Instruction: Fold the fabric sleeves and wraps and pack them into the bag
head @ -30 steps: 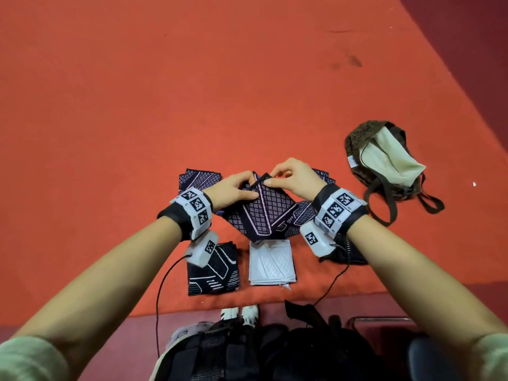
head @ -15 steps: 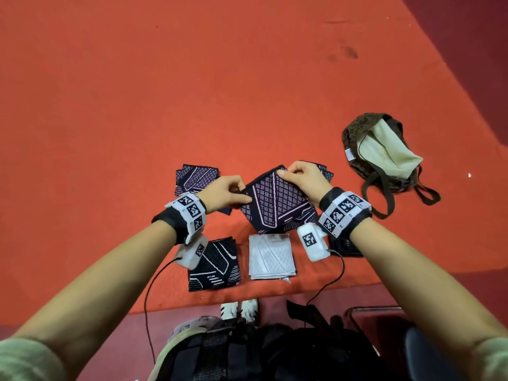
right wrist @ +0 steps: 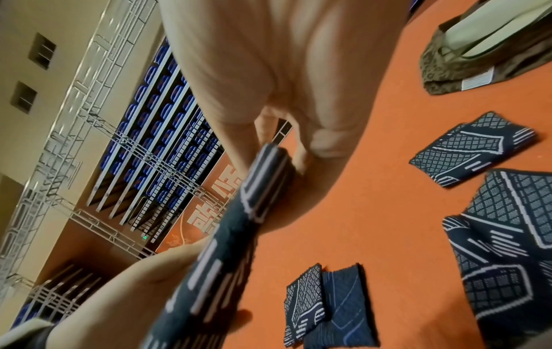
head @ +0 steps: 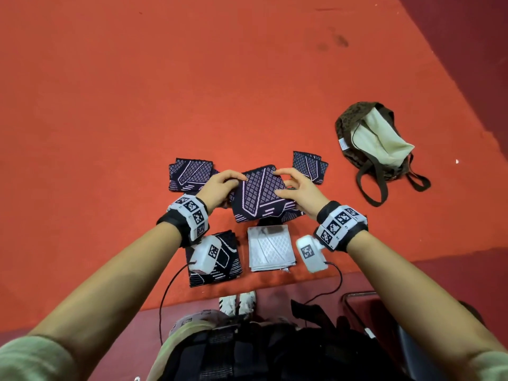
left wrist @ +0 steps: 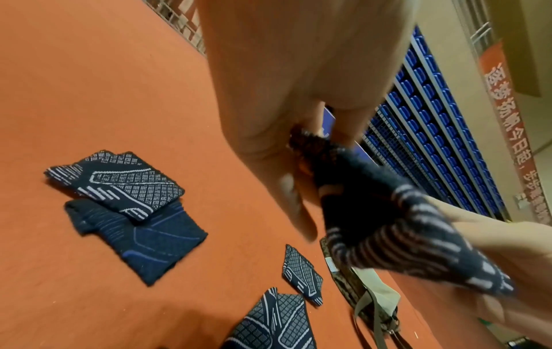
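Both hands hold one folded dark sleeve with a pale grid pattern (head: 261, 195) just above the red carpet. My left hand (head: 236, 181) pinches its left edge, and the left wrist view shows the fingers closed on the cloth (left wrist: 388, 224). On the right side my right hand (head: 277, 182) pinches the sleeve between thumb and fingers; the right wrist view shows this sleeve (right wrist: 233, 236) edge-on. The brown bag (head: 371, 149) with its pale lining lies open on the carpet to the right, apart from both hands.
Folded dark sleeves lie at back left (head: 189, 174) and back right (head: 310, 166). Near me are another dark folded piece (head: 220, 270) and a white folded stack (head: 270, 248). One more dark piece (head: 288, 215) lies under the held sleeve. The carpet edge runs just in front of me.
The sleeve has come up off the pile and turned from a diamond angle to nearly square. Both hands have shifted their hold to its side edges, nearer me.
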`<state>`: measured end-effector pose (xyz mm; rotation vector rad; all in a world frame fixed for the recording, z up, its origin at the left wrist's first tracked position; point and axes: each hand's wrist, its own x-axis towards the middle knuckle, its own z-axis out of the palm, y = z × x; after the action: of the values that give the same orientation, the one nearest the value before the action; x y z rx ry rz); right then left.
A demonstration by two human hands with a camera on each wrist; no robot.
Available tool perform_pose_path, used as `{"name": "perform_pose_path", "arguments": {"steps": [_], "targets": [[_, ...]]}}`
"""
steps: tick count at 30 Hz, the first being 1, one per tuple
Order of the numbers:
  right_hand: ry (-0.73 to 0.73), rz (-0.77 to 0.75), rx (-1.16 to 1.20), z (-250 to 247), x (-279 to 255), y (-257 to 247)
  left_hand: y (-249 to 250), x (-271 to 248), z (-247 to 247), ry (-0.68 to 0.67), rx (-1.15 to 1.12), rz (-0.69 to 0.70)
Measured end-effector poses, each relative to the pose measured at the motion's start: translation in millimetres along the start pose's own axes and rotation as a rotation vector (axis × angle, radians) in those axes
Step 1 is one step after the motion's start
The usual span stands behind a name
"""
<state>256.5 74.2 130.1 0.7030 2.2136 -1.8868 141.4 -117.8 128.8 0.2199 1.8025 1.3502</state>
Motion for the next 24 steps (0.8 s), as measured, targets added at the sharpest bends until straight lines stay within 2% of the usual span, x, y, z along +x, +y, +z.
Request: {"name": "perform_pose_path", "arguments": {"steps": [2, 4, 7, 10, 13, 16, 18, 20, 22, 24], "targets": [[0.047, -0.019, -0.117, 4, 3, 6, -3, -3, 1, -0.133, -0.032, -0.077], [0.085, 0.005, -0.166, 8, 4, 11, -11, -4, 1, -0.219, -0.098, -0.086], [0.134, 0.057, -0.167, 10, 1, 23, -28, -4, 5, -0.218, -0.141, -0.041], [0.072, 0.111, -0.143, 11, -9, 37, -43, -5, 16, -0.201, 0.158, 0.015], [-0.004, 0.172, -0.216, 8, -15, 59, -63, -5, 36, -0.269, 0.526, 0.012], [-0.157, 0.216, -0.243, 1, -20, 78, -87, -1, 53, -0.330, 0.658, -0.007], [-0.192, 0.271, -0.262, 1, -23, 89, -96, -3, 62, -0.307, 0.654, -0.034], [-0.154, 0.344, -0.214, 1, -23, 101, -99, -4, 71, -0.220, 0.630, -0.044], [-0.069, 0.326, -0.129, -2, -23, 114, -104, -6, 80, -0.157, 0.595, -0.044], [0.004, 0.276, -0.128, -7, -23, 120, -109, -8, 86, -0.188, 0.547, -0.059]]}}
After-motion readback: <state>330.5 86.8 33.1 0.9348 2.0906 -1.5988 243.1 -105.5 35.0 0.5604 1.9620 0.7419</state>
